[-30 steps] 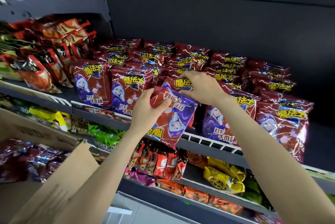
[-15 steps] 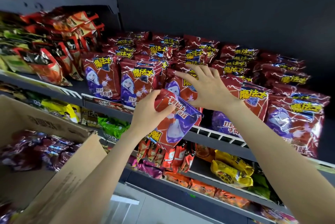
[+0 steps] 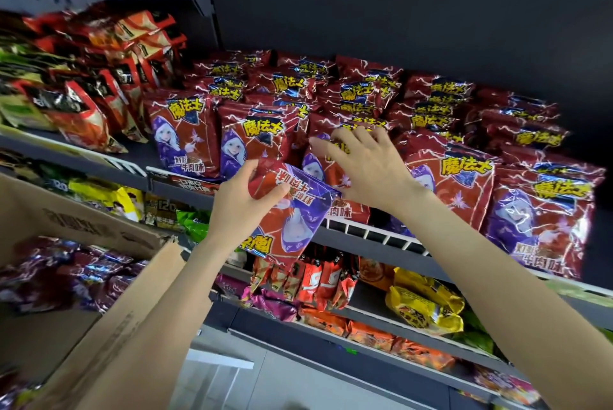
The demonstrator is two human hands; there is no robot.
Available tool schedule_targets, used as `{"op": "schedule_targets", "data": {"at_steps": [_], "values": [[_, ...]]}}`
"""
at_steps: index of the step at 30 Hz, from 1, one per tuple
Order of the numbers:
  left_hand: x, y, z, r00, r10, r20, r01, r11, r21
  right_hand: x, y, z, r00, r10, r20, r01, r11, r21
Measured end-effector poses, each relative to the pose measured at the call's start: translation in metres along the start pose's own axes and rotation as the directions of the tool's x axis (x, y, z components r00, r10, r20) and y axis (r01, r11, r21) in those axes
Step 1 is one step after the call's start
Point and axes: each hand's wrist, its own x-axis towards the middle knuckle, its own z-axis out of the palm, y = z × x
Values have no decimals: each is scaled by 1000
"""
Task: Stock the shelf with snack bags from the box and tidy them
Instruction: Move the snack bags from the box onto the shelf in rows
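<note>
My left hand (image 3: 241, 202) grips a red and purple snack bag (image 3: 292, 220) by its end, upside down, hanging in front of the shelf edge (image 3: 368, 237). My right hand (image 3: 366, 165) lies flat with spread fingers on the front bag (image 3: 326, 174) of the middle row. Rows of the same red bags (image 3: 447, 177) fill the shelf, standing and leaning back. At the lower left the open cardboard box (image 3: 109, 320) holds several more such bags (image 3: 66, 277).
Left of the red rows stand orange and black bags (image 3: 86, 104). The lower shelves carry green (image 3: 194, 220), orange (image 3: 318, 280) and yellow bags (image 3: 424, 306). A dark back panel (image 3: 398, 11) rises behind the shelf. Grey floor (image 3: 265, 383) shows below.
My right hand has uncurled from the top of a shelf bag and now lies flat on it. The bag in my left hand hangs a little lower. The view has shifted right.
</note>
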Motion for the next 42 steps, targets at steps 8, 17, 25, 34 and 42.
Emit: {"op": "schedule_targets", "data": {"at_steps": [8,17,25,34,42], "values": [[1,28,-17,999,-8,-37,-4,945,-326,-26,11,-43,940,340,-29,-221,672,707],[29,88,11,987,-75,-139,-57,649,-758,-57,-26,-68,743,580,335,-492,135,860],[35,113,37,986,148,71,-65,751,-657,-87,40,-112,636,727,259,-222,-149,964],[25,195,141,849,503,159,-506,862,-25,-158,173,-132,363,916,-171,-233,267,935],[18,239,246,691,452,564,-717,526,456,-204,278,-102,696,681,-230,-612,729,305]]}}
